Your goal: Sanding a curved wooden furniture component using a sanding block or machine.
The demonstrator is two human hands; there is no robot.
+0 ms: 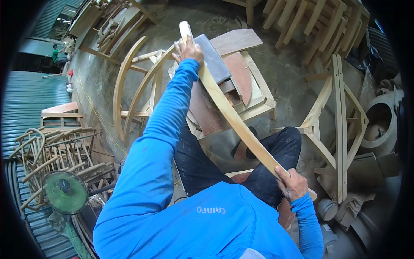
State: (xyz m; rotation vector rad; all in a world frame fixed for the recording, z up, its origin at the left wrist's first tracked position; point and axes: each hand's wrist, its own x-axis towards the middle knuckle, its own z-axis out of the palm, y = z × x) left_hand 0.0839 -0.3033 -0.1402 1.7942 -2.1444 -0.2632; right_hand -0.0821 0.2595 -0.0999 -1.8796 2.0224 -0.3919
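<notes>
Concrete floor [280, 82] of a crowded wood workshop spreads under everything, strewn with unfinished chair parts. At the middle, a long curved wooden slat [235, 121] runs from about eleven o'clock down to five o'clock, its far end lying across a grey block [211, 58] on a low wooden frame stool [254, 101] that serves as the work surface. Propped that way, the piece seems steadied at the top while its length stays free over the person's lap.

The left hand [188, 49] presses on the slat at its upper end, fingers curled over the wood just beside the grey block, apparently pinning it down. The right hand [292, 183] closes around the lower end near the knee, fingers wrapped tight, which looks like a way to keep the curve from twisting. Blue sleeves and dark trousers [202, 162] show the person seated, legs either side of the stool.

Further out, curved chair backs [129, 86] lean at ten o'clock. A partly built chair frame [338, 129] stands at three o'clock, with stacked frames [315, 21] at one o'clock. At eight o'clock sits a green fan [64, 192] in front of a heap of bent rattan pieces [51, 146]. A distant person in green [55, 52] works far off at ten o'clock.
</notes>
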